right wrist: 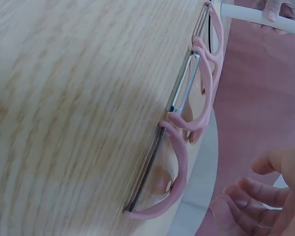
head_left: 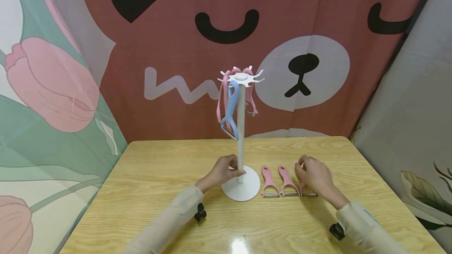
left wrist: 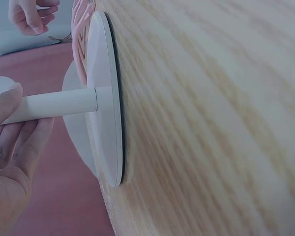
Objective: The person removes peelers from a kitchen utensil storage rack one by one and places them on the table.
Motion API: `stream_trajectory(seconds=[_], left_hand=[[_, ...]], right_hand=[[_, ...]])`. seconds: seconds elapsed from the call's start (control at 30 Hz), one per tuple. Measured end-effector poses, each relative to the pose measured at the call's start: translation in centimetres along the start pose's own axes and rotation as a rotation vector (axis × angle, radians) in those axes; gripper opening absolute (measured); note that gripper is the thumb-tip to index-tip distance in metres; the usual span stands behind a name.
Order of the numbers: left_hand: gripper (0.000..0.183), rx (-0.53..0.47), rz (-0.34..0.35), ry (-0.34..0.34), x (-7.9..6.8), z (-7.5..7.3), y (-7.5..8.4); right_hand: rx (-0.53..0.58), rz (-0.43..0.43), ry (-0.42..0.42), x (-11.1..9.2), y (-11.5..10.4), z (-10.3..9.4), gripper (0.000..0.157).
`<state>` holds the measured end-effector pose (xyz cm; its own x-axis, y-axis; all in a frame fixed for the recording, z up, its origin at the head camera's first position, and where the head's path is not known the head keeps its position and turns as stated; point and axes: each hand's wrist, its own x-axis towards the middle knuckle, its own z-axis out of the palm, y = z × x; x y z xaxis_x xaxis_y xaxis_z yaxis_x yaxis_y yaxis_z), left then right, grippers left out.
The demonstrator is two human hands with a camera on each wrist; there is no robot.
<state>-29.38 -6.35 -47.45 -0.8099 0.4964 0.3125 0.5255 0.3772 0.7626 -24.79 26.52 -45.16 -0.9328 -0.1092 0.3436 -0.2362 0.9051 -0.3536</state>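
at lower centre, the left hand (head_left: 221,170) gripped the white, round-based pole stand (head_left: 241,128), likely steadying it; at lower right, the right hand (head_left: 315,173), its grip loose and empty, hung over the rightmost pink y-shaped peeler (right wrist: 183,167) on the wood-grain counter (head_left: 152,171).

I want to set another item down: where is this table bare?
The table is bare from the left hand to the left edge; between the sleeves, in front of the white base and three pink peelers; and from the right hand to the right edge. It is crowded from the base to the right hand, among the peelers.
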Motion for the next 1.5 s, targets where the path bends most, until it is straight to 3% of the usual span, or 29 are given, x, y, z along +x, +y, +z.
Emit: stream_trajectory(seconds=[0.77,1.1,1.5], left_hand=[[0.019,0.004,0.004,0.004,-0.2,0.0,0.0],[0.019,0.008,0.008,-0.005,0.0,0.0,-0.1],[0.019,0.016,-0.001,-0.023,0.0,-0.1,0.1]], right_hand=[[0.044,-0.015,0.043,0.8,-1.2,-0.2,0.017],[0.07,-0.073,0.098,1.3,-1.4,-0.5,0.016],[0.089,-0.084,0.081,1.8,-2.2,-1.0,0.014]])
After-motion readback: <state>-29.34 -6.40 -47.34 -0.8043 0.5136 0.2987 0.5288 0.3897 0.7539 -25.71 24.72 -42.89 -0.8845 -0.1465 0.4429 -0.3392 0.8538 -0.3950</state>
